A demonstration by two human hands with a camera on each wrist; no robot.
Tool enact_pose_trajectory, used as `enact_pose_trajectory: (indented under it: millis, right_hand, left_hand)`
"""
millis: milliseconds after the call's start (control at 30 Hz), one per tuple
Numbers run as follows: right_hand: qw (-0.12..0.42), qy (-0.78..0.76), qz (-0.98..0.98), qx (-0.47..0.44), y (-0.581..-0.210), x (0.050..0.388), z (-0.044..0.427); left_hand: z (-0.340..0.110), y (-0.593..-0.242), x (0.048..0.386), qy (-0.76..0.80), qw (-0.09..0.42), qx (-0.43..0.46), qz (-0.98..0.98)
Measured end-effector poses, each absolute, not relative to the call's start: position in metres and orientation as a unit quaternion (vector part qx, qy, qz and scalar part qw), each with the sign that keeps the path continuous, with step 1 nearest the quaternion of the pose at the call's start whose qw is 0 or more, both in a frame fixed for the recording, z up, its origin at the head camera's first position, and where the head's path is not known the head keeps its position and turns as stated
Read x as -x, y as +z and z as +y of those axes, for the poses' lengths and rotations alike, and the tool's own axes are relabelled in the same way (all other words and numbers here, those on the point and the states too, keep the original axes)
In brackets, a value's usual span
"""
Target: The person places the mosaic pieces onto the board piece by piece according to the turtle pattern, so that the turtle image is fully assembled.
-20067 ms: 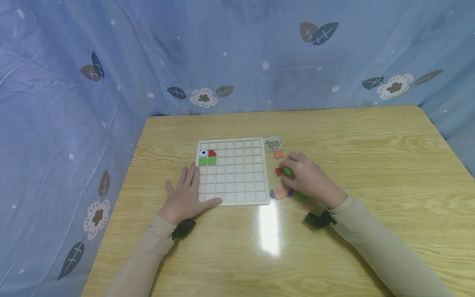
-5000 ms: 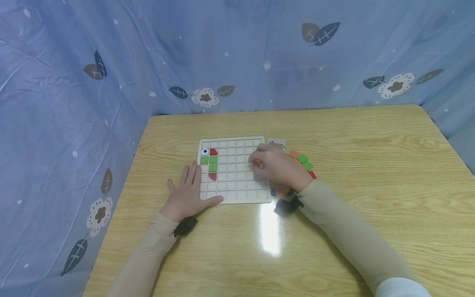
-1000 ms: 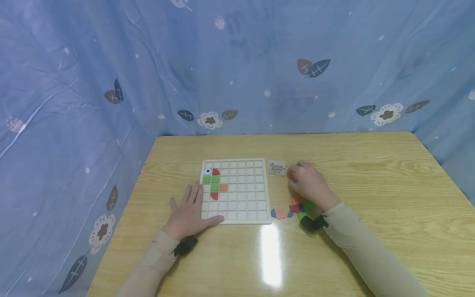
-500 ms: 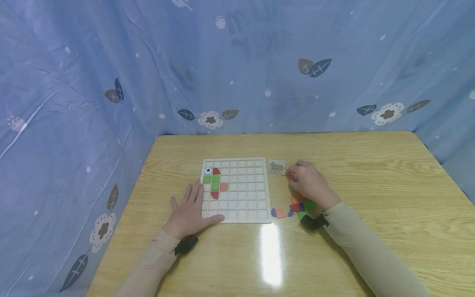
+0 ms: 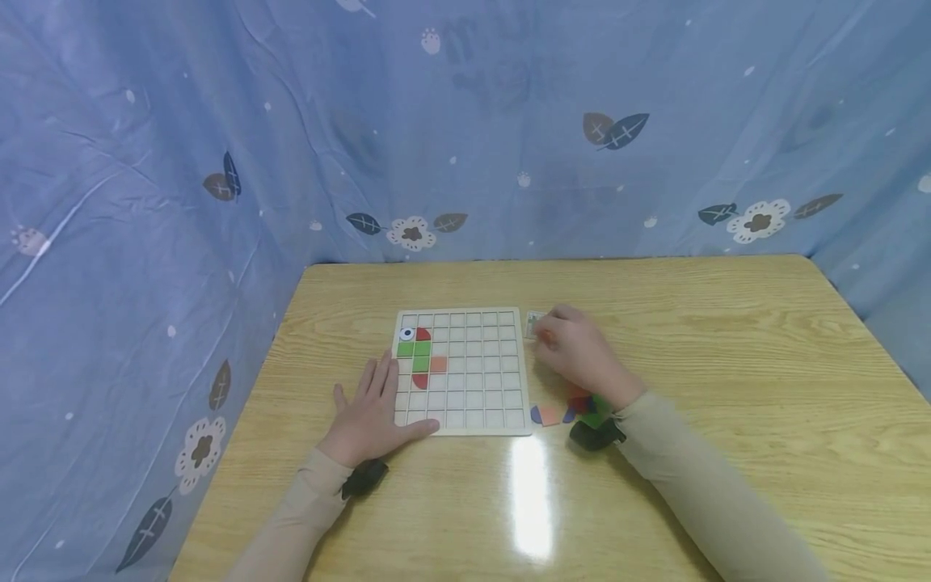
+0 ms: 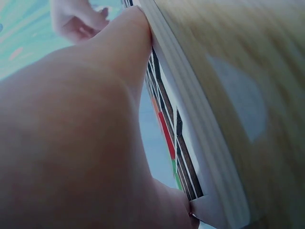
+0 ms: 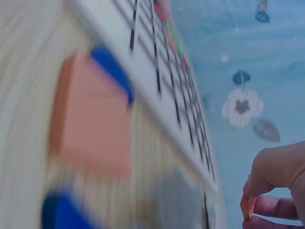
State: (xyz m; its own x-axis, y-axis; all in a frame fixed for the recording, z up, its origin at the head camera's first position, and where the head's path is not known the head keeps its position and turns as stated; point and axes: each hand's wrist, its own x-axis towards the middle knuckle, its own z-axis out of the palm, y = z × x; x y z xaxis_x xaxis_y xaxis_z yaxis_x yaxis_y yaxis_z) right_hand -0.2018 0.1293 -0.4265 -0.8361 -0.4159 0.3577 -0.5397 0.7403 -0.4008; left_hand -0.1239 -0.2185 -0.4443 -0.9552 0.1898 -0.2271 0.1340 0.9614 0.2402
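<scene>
The white grid board (image 5: pixel 474 394) lies on the wooden table. My left hand (image 5: pixel 369 422) rests with spread, straight fingers on its left and front edges. Between thumb and fingers my right hand (image 5: pixel 584 354) pinches an orange tile (image 7: pixel 248 206), above the table just right of the board. On the board's left side sit an eye tile (image 5: pixel 407 334), red quarter-round tiles (image 5: pixel 420 381), green square tiles (image 5: pixel 421 364) and one orange square tile (image 5: pixel 439 364). A small picture card (image 5: pixel 532 324) beside the board is partly hidden by my right hand.
Right of the board lie an orange tile (image 5: pixel 550 415) with blue rounded tiles (image 5: pixel 536 415) at its sides. Red (image 5: pixel 579 404) and green (image 5: pixel 598 415) tiles are heaped by the right wrist. A blue patterned curtain (image 5: pixel 465 162) hangs behind the table.
My right hand has moved left toward the board with the orange tile, now covering part of the card. Over the earlier seconds, a red and an orange tile joined the board and green tiles shifted. The left hand stays.
</scene>
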Motion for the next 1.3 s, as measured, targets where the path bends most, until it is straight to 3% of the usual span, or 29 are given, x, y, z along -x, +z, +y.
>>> enact_pose_trajectory:
  millis: [567, 833, 1300]
  right_hand:
    - [0.107, 0.285, -0.889, -0.341, -0.421, 0.195, 0.045]
    - [0.044, 0.279, -0.894, -0.349, -0.423, 0.188, 0.01]
    - [0.045, 0.269, -0.888, -0.369, -0.435, 0.186, -0.004]
  left_hand:
    - [-0.217, -0.447, 0.123, 0.117, 0.134, -0.079, 0.981]
    - [-0.218, -0.447, 0.122, 0.114, 0.132, -0.079, 0.982]
    - [-0.218, -0.444, 0.124, 0.111, 0.13, -0.083, 0.982]
